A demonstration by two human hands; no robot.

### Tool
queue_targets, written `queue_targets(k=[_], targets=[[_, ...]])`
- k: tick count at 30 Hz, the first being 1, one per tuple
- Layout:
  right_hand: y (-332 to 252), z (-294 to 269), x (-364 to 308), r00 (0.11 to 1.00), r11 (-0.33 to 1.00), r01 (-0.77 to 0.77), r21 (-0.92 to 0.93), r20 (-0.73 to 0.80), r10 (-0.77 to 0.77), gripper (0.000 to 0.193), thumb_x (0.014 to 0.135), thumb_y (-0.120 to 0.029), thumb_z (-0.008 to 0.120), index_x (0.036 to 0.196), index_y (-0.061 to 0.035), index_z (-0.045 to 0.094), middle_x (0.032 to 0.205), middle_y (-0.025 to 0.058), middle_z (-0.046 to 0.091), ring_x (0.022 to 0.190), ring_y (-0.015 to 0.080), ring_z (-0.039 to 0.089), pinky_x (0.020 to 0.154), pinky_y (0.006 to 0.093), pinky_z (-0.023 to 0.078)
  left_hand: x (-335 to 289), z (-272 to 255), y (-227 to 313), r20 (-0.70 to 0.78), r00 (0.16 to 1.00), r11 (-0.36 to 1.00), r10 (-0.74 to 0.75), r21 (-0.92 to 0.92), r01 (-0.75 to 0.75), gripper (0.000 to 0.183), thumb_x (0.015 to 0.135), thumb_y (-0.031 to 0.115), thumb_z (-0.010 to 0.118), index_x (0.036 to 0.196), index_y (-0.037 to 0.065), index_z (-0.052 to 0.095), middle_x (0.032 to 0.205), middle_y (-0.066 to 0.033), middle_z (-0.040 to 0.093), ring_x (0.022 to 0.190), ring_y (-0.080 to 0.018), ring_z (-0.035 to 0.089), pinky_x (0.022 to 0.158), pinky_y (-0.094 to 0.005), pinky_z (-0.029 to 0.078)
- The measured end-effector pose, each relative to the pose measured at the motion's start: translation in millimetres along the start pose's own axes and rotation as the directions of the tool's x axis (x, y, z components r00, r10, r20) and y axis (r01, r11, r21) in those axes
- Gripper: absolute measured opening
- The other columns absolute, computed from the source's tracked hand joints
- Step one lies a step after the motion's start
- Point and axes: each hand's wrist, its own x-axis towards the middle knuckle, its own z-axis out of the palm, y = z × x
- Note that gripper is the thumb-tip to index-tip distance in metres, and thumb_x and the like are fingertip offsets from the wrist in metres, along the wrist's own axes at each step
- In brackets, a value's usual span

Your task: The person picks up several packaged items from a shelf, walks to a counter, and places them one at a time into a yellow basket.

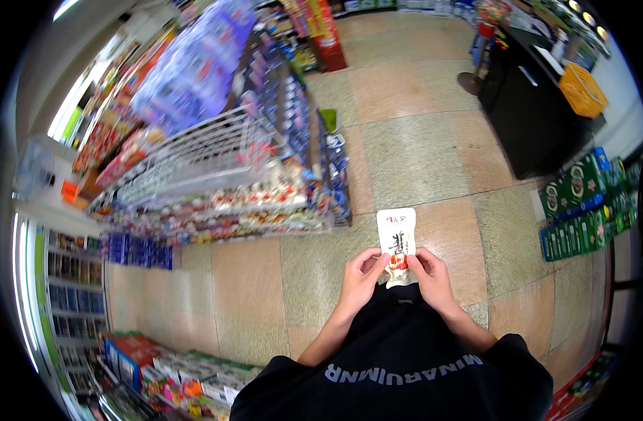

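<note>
A small white snack packet with dark lettering and a red-orange picture near its lower end is held upright in front of my chest. My left hand pinches its left edge between thumb and curled fingers. On the opposite edge, my right hand grips it the same way, thumb on the front. Both thumbs lie near the packet's lower part, beside the picture. Its back and the fingers behind it are hidden.
A wire shelf rack full of packaged goods stands left, with purple-wrapped bottle packs on top. At right are a black counter, a yellow basket and green cartons. Tiled floor runs between them. Lower left holds more goods.
</note>
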Motion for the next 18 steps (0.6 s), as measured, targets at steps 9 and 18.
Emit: queue_targets(k=[9,18], targets=[[-23.4,-133.6,-30.5,0.916,0.998,0.061,-0.034,-0.396,-0.069,0.019,0.097,-0.010,0.055,0.104,0.0064,0.063,0.091,0.0054,0.066,0.083,0.0077,0.059,0.075,0.0235,0.048,61.6,141.6,-35.1,0.377,0.920,0.993,-0.108,0.000,0.117,0.021,0.095,0.011,0.061,0.109,-0.005,0.063,0.093,-0.0094,0.069,0.079,-0.0105,0.064,0.071,-0.0248,0.052],[-22.7,-214.7,-36.4,0.715,0.996,0.050,-0.080,-0.693,-0.092,0.018,0.096,-0.010,0.058,0.099,0.0056,0.066,0.082,0.0026,0.067,0.072,0.0062,0.057,0.065,0.0227,0.047,116.1,244.2,-51.5,0.624,0.745,0.966,-0.237,0.066,0.251,0.017,0.095,0.008,0.060,0.105,-0.005,0.063,0.095,-0.0084,0.069,0.084,-0.0106,0.064,0.073,-0.0236,0.051]])
